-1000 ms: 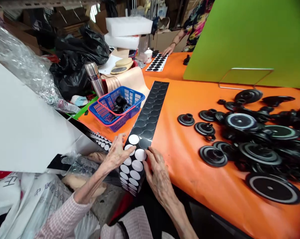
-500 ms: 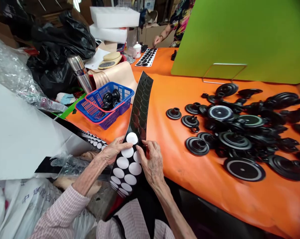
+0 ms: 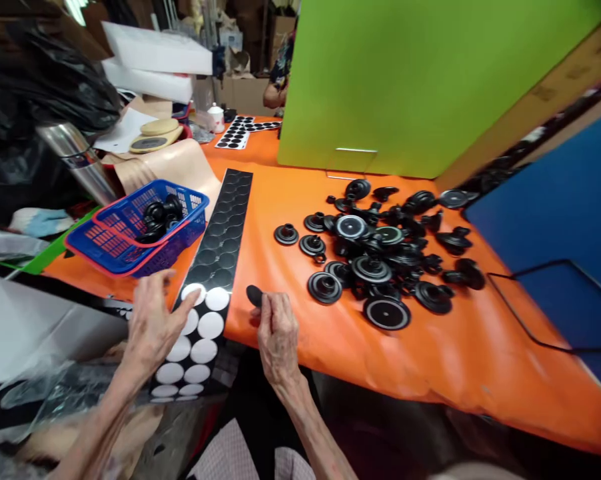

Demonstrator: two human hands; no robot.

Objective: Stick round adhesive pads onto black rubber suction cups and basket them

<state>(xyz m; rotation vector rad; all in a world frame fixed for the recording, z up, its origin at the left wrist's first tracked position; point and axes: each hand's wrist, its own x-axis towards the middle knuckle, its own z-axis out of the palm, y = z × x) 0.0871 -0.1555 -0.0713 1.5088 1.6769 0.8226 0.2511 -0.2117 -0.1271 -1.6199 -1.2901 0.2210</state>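
Observation:
A long black sticker sheet (image 3: 219, 243) lies on the orange table (image 3: 430, 353), its near end hanging over the edge with white circles where discs are gone. My left hand (image 3: 150, 327) rests on that near end, fingers spread. My right hand (image 3: 276, 333) is pinched on a small black round sticker (image 3: 254, 295), held just right of the sheet above the table edge. A pile of black round plastic parts (image 3: 380, 253) lies further right.
A blue basket (image 3: 130, 230) with black parts stands left of the sheet, beside a steel flask (image 3: 75, 160). A green board (image 3: 410, 80) stands behind the pile, a blue board (image 3: 555, 227) at the right. Another person (image 3: 280, 73) works at the far end near more sticker sheets (image 3: 235, 133).
My right hand has peeled a black disc off the sheet and drawn it to the right. The left hand stays on the sheet. The view has swung right.

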